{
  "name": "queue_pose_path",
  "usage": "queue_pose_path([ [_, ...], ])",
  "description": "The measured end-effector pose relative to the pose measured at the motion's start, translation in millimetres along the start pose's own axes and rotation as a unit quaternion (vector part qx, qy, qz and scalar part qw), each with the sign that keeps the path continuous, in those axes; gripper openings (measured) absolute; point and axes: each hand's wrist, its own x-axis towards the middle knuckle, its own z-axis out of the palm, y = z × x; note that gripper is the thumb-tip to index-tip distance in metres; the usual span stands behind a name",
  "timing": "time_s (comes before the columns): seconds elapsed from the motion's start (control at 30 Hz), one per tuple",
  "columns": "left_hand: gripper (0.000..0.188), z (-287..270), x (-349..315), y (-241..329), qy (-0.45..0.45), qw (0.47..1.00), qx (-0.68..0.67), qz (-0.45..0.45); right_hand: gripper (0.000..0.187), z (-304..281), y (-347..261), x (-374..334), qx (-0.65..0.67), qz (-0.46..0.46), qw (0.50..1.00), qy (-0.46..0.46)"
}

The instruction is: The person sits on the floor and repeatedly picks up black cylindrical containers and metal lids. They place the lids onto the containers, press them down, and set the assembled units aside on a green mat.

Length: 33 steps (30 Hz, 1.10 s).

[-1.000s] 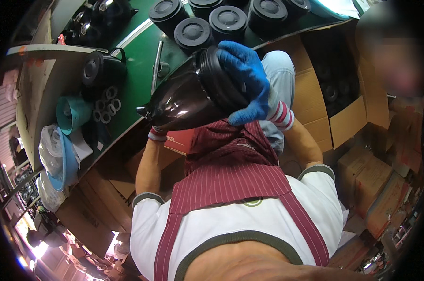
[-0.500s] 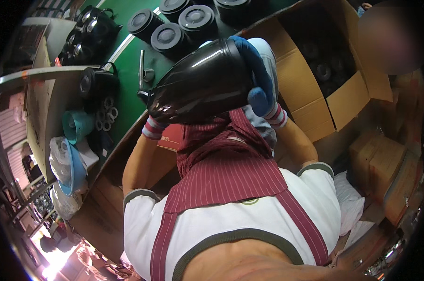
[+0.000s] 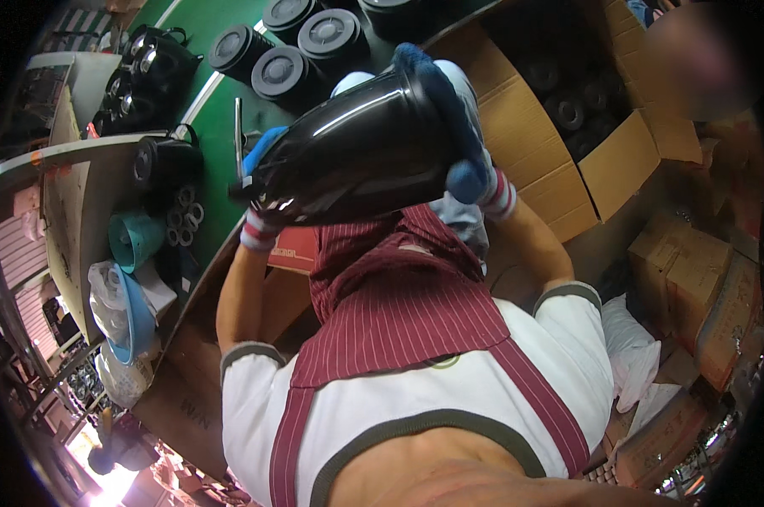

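Observation:
In front of my apron I hold a large glossy black tapered vessel, lying tilted on its side. My right hand, in a blue glove with a striped cuff, wraps round its wide rim end, with the thumb on the near side. My left hand, also blue-gloved, grips the narrow end. Blue fingers show above it, and the vessel covers the rest of the hand. A small black part sits at the narrow end beside an upright metal rod. Whether the rod joins the vessel cannot be made out.
Several black lidded canisters stand on the green table. Shiny black pots are at the left, near grey rings and a teal bucket. An open carton with black parts stands at the right. Brown boxes lie beyond.
The vessel's narrow end has moved slightly left, and my left hand's blue fingers now show above it. My right hand stays on the wide end. The view has shifted a little.

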Motion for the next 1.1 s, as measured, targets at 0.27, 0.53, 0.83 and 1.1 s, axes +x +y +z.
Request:
queue_pose_path([
  [0.27,0.047,-3,39,44,0.077,0.971,-0.179,-0.142,0.078,3,-4,-5,-0.121,0.094,0.988,0.026],
  [0.53,0.047,-10,60,72,0.085,0.974,-0.199,-0.071,0.095,38,4,6,-0.043,0.209,0.975,0.058],
  [0.83,0.048,-27,35,33,0.087,0.960,-0.214,-0.155,0.084,35,10,-11,-0.088,0.288,0.954,0.007],
  [1.1,0.029,-63,72,65,0.047,0.986,0.114,0.113,0.075,61,12,5,0.052,0.407,0.896,0.171],
])
